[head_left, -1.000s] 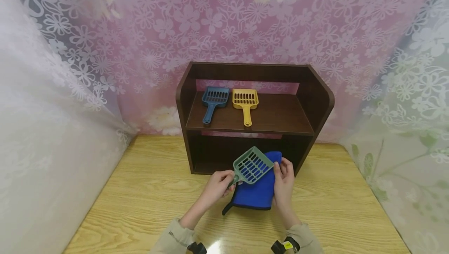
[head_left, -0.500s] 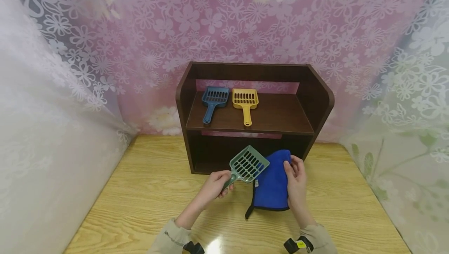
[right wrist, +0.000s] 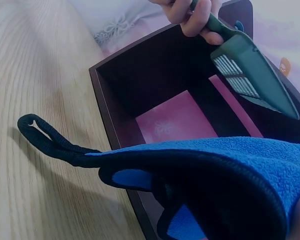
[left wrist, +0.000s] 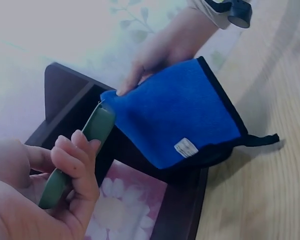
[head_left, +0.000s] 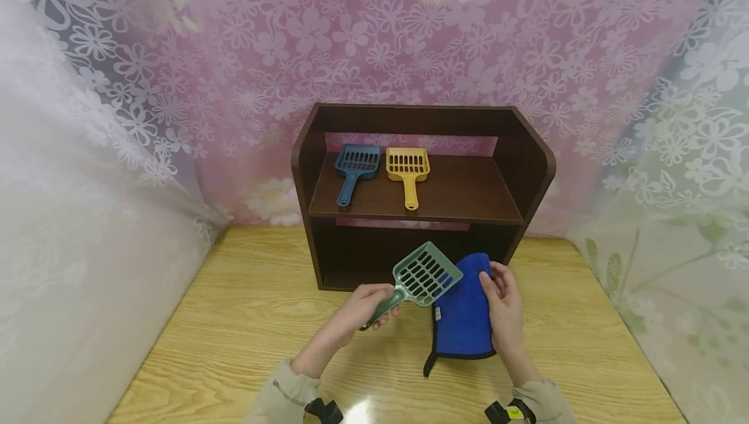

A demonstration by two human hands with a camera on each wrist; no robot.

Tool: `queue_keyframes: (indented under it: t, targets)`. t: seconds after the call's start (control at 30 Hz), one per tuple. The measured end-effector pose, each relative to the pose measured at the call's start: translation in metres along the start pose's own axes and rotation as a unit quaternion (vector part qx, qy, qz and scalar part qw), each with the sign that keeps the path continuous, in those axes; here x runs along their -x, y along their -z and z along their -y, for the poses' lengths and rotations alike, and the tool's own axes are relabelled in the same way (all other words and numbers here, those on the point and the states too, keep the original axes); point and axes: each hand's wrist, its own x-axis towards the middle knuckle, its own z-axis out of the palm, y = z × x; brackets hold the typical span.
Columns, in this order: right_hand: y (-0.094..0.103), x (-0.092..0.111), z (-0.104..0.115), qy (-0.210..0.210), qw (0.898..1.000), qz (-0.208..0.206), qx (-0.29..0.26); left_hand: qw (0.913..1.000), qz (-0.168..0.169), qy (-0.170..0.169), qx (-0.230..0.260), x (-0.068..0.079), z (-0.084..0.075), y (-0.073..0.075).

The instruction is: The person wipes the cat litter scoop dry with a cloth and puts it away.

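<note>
A green litter scoop (head_left: 426,275) is held by its handle in my left hand (head_left: 367,307), its slotted pan tilted up toward the right. My right hand (head_left: 505,304) pinches the upper right edge of a folded blue cloth (head_left: 464,320) with black trim, a white tag (left wrist: 186,147) and a black loop (right wrist: 54,142). The scoop's far corner overlaps the cloth's upper left in the head view. The right wrist view looks into the cloth's open folds; most of my right hand is outside that view.
Behind my hands stands a dark brown two-level shelf (head_left: 503,180). On its upper level lie a blue litter scoop (head_left: 355,165) and a yellow litter scoop (head_left: 408,167), side by side. Floral curtains (head_left: 257,53) surround the wooden table (head_left: 234,320).
My right hand has drawn the cloth to the right, off most of the scoop's underside. The green scoop first shifted slightly left, then back right.
</note>
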Motion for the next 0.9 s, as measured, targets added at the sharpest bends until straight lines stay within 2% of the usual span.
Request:
queue_keyframes:
  t: [0.2, 0.4, 0.7, 0.9]
  targets:
    - [0.003, 0.002, -0.003, -0.008, 1.0, -0.009, -0.01, 0.9996, 0.029, -0.007, -0.005, -0.002, -0.013, -0.005]
    - [0.005, 0.004, -0.005, -0.004, 1.0, -0.006, -0.01, 0.9984, 0.048, -0.022, -0.021, -0.003, -0.032, -0.011]
    - [0.004, 0.005, -0.012, 0.02, 0.999, 0.005, -0.028, 0.9977, 0.063, -0.018, -0.016, -0.008, -0.061, -0.018]
    - [0.004, 0.006, -0.012, 0.024, 0.999, 0.01, -0.023, 0.9962, 0.071, -0.042, -0.024, -0.012, -0.079, -0.025]
